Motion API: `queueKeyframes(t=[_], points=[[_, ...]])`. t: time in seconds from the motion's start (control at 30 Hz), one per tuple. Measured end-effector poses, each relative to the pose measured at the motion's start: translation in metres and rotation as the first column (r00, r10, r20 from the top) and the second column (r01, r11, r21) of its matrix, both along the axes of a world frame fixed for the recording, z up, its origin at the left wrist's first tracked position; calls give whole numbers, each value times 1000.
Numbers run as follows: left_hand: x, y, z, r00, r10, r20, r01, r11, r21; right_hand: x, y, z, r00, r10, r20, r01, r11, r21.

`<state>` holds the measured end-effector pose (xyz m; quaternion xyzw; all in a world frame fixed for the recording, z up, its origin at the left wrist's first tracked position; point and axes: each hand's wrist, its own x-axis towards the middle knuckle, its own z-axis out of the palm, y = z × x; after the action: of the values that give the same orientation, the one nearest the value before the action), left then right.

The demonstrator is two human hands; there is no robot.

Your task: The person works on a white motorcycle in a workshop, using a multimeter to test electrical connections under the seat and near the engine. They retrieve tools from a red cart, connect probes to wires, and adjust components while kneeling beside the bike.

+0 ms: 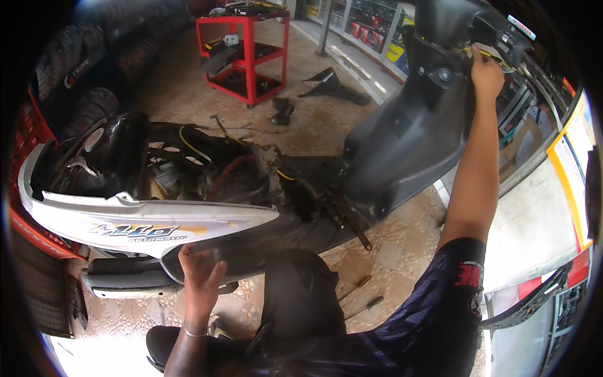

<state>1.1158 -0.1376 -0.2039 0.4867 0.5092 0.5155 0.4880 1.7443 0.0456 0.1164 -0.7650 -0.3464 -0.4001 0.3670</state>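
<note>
Bearing large, stylised dark-and-blue characters above a smaller dark line, on the long white plastic side panel (157, 220) of a partly stripped scooter (311, 168); showing red lettering on a dark short sleeve (461, 276), red print on a small white label (521, 27) near the handlebar, pale lettering on a red panel (38, 232) at far left, and fine print on a yellow-bordered white sheet (570, 173) at right; standing lengthwise across the middle, on beige patterned floor tiles (396, 251); beyond, on the same tiles, a red metal tool cart (251, 56) and a loose black plastic panel (330, 86), near glass-fronted shelves (364, 28) of boxed goods; reaching up with the right hand (487, 74) behind the dark-grey plastic front shield (408, 132), just beside a thin yellow cable (496, 58); cannot tell whether pinching it; holding the left hand (202, 276) near the side panel's lower edge, with fingers loosely curved and thumb apart.
</note>
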Motion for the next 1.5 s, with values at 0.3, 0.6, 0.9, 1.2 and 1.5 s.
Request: queueKeyframes(t=[0.3,0.6,0.9,1.2,1.5], points=[[-2,11,-1,1000,13,-26,-13,1000,-20,4,2,-15,982,-55,181,0,957,292],[-3,5,-16,997,-49,-57,49,999,-15,25,2,-27,963,84,258,-170,926,336],[-7,11,3,952,-51,-301,55,998,5,-27,-24,-37,963,132,235,-157,983,92],[-2,11,45,970,-30,-240,-48,949,-313,-343,29,-175,219,610,-761,-855,496,151],[-17,5,45,980,-36,-196,-40,928,-371,-501,171,-205,-47,746,-664,-964,-208,-165]])
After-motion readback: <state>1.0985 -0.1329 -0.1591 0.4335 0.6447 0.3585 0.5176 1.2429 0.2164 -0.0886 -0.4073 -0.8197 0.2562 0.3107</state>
